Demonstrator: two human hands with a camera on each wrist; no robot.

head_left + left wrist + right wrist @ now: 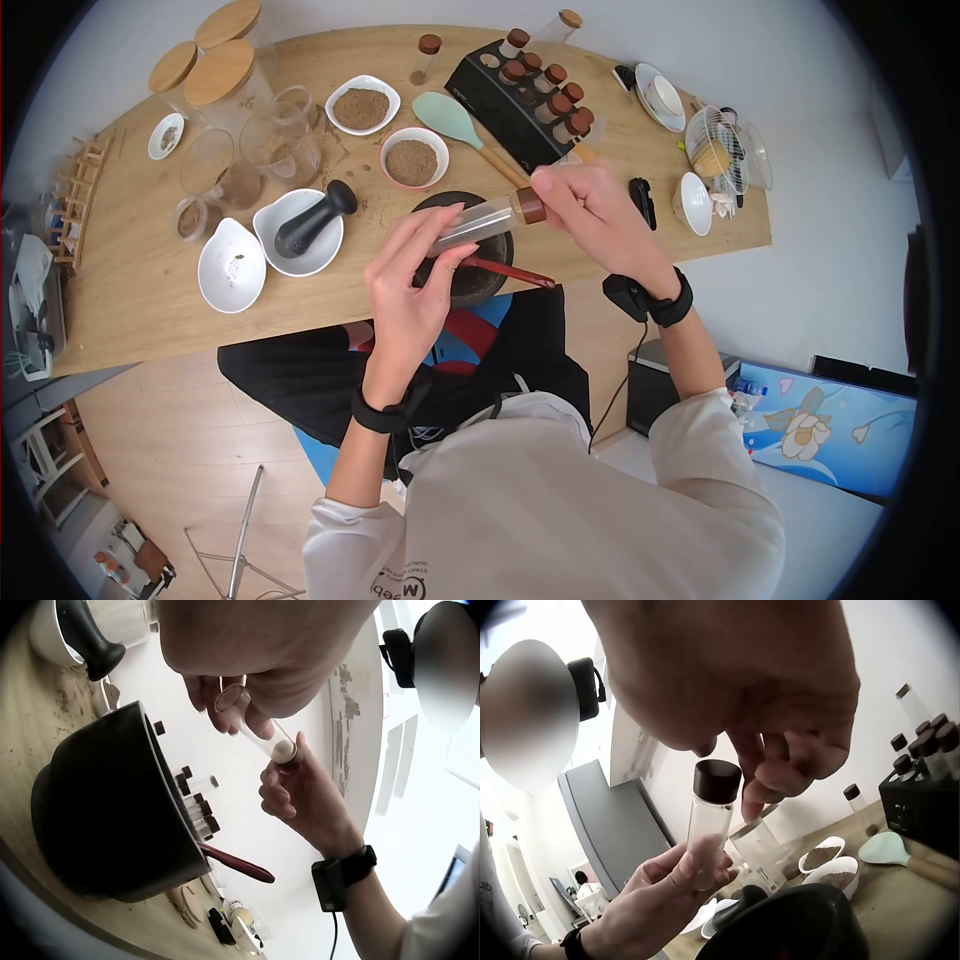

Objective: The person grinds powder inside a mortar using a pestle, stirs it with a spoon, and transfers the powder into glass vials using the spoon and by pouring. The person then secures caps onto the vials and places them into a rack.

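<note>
My left hand (408, 275) holds a clear glass bottle (478, 224) with a brown cap, thumb on one side and fingers on the other. The right hand (598, 215) is at the brown cap (717, 780), its thumb and curled fingers about it. In the left wrist view the bottle (255, 724) slants between both hands. Below it stands a deep black bowl (112, 817), with a red handle (238, 862) sticking out over its rim.
Capped bottles stand in a black rack (500, 110). A mint spatula (446, 116) and bowls of brown powder (411, 163) lie behind. At left are a white mortar (325, 250) with a black pestle (310, 225), a white bowl (231, 268) and wooden-lidded jars (220, 75).
</note>
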